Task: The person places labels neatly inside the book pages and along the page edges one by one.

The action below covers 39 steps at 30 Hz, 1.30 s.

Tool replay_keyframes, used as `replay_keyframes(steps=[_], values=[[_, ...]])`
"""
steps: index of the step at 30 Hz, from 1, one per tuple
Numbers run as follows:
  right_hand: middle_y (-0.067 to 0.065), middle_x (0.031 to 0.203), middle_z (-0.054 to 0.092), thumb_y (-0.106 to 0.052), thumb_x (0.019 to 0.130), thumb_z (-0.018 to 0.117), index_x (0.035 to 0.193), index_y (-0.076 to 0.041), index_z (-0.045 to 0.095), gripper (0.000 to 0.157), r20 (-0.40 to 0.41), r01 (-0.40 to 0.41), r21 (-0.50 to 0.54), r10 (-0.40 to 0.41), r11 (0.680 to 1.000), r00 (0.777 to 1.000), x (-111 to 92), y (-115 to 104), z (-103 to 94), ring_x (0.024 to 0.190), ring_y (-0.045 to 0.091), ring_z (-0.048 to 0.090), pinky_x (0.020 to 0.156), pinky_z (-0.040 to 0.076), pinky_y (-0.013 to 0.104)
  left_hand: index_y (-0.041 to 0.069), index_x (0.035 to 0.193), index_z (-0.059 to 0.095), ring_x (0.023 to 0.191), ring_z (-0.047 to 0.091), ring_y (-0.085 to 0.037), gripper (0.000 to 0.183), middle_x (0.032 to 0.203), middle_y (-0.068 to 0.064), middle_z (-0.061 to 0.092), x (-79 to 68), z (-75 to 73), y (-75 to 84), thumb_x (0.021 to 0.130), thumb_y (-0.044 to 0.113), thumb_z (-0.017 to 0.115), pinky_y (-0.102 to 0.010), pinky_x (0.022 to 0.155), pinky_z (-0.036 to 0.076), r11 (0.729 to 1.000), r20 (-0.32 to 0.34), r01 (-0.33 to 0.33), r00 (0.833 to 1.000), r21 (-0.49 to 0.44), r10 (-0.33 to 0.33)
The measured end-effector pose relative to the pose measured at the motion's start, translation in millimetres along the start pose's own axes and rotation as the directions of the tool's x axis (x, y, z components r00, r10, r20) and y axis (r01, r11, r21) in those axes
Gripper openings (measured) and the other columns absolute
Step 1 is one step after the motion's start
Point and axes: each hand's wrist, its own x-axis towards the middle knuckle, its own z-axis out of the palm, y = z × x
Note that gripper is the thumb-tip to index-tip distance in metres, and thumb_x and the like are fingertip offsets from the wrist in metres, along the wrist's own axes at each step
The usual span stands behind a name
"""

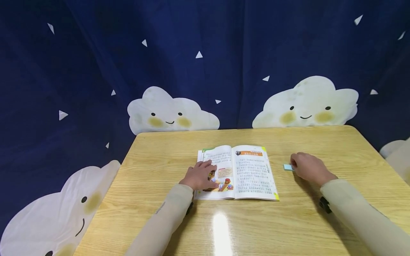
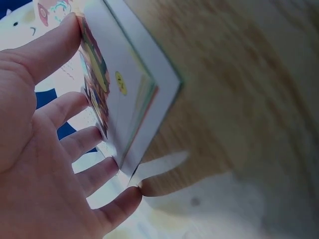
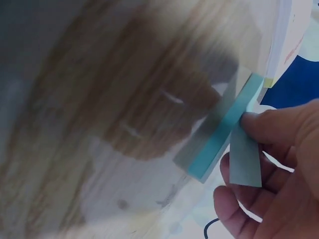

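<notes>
An open book (image 1: 253, 176) lies flat on the wooden table, printed text on both pages and a coloured picture low on the left page. On that left page rests my left hand (image 1: 200, 176), its fingers spread; the left wrist view shows the fingertips along the page and the book's corner (image 2: 149, 89). To the right of the book, my right hand (image 1: 309, 167) is at a small light-blue sticky note pad (image 3: 219, 137) on the table. Between thumb and fingers it pinches a pale blue sticky note (image 3: 245, 167) that stands away from the pad.
The light wood table (image 1: 153, 163) reaches back to a dark blue curtain (image 1: 179, 42) with smiling white clouds. A bright light reflection shows on the tabletop in front of the book. Dark straps sit at both wrists.
</notes>
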Motion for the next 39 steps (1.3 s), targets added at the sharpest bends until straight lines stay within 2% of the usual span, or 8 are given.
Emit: replay_keyframes(steps=[3, 7, 11, 16, 23, 31, 39], values=[[0.002, 0.07, 0.055, -0.003, 0.091, 0.059, 0.078, -0.008, 0.056, 0.014, 0.04, -0.008, 0.017, 0.007, 1.0, 0.999, 2.2, 0.7, -0.6, 0.062, 0.015, 0.044, 0.056, 0.036, 0.03, 0.028, 0.147, 0.047, 0.151, 0.027, -0.033, 0.067, 0.164, -0.002, 0.03, 0.0, -0.6, 0.5, 0.088, 0.049, 0.07, -0.066, 0.114, 0.027, 1.0, -0.001, -0.001, 1.0, -0.006, 0.001], [0.005, 0.076, 0.061, -0.005, 0.093, 0.057, 0.086, -0.003, 0.06, 0.008, 0.112, -0.014, 0.094, 0.003, 0.995, 0.994, 3.3, 2.8, -2.3, 0.064, 0.015, 0.047, 0.058, 0.04, 0.032, 0.029, 0.146, 0.048, 0.151, 0.028, -0.033, 0.066, 0.164, -0.002, 0.03, -0.2, -0.8, 1.1, 0.087, 0.049, 0.07, -0.065, 0.114, 0.028, 1.0, -0.005, 0.003, 1.0, -0.008, -0.003], [0.005, 0.077, 0.063, -0.011, 0.095, 0.057, 0.09, -0.002, 0.063, 0.012, 0.166, -0.036, 0.173, 0.007, 0.984, 0.986, 4.3, 6.3, -2.9, 0.063, 0.014, 0.047, 0.058, 0.041, 0.031, 0.029, 0.145, 0.049, 0.15, 0.029, -0.033, 0.066, 0.164, -0.002, 0.03, -0.2, -0.4, 1.2, 0.087, 0.051, 0.071, -0.065, 0.114, 0.029, 1.0, -0.005, 0.0, 1.0, 0.003, 0.0], [0.002, 0.071, 0.062, -0.02, 0.093, 0.063, 0.085, -0.005, 0.063, 0.017, 0.163, -0.076, 0.197, 0.043, 0.977, 0.986, 7.9, 7.5, -1.2, 0.059, 0.012, 0.045, 0.056, 0.037, 0.028, 0.028, 0.147, 0.048, 0.15, 0.029, -0.034, 0.068, 0.164, -0.002, 0.03, -0.3, 0.1, 0.7, 0.087, 0.052, 0.07, -0.066, 0.114, 0.029, 1.0, -0.001, -0.009, 1.0, 0.009, 0.009], [0.004, 0.074, 0.064, -0.012, 0.087, 0.063, 0.082, -0.006, 0.063, 0.008, 0.13, -0.092, 0.214, 0.065, 0.973, 0.989, 10.7, -1.1, -5.1, 0.061, 0.014, 0.046, 0.058, 0.038, 0.029, 0.027, 0.146, 0.049, 0.15, 0.028, -0.035, 0.066, 0.164, -0.004, 0.03, -1.0, -2.1, 0.5, 0.087, 0.049, 0.071, -0.067, 0.113, 0.029, 1.0, -0.003, -0.018, 1.0, 0.0, 0.018], [0.002, 0.069, 0.058, -0.01, 0.086, 0.062, 0.078, -0.008, 0.061, 0.009, 0.13, -0.087, 0.211, 0.06, 0.974, 0.99, 13.1, -5.4, -7.2, 0.061, 0.015, 0.044, 0.058, 0.036, 0.029, 0.027, 0.147, 0.047, 0.151, 0.027, -0.035, 0.067, 0.165, -0.003, 0.028, -3.8, -4.4, -1.0, 0.088, 0.049, 0.07, -0.067, 0.114, 0.028, 1.0, 0.008, -0.008, 1.0, 0.006, 0.007], [0.005, 0.073, 0.063, -0.011, 0.085, 0.065, 0.079, -0.006, 0.065, 0.008, 0.18, -0.146, 0.218, 0.107, 0.965, 0.978, 12.8, -4.2, -13.5, 0.062, 0.017, 0.048, 0.059, 0.04, 0.031, 0.028, 0.148, 0.047, 0.151, 0.026, -0.034, 0.068, 0.165, -0.003, 0.028, -1.0, -3.0, 0.1, 0.088, 0.05, 0.069, -0.067, 0.114, 0.027, 1.0, 0.016, -0.012, 1.0, -0.002, 0.012]])
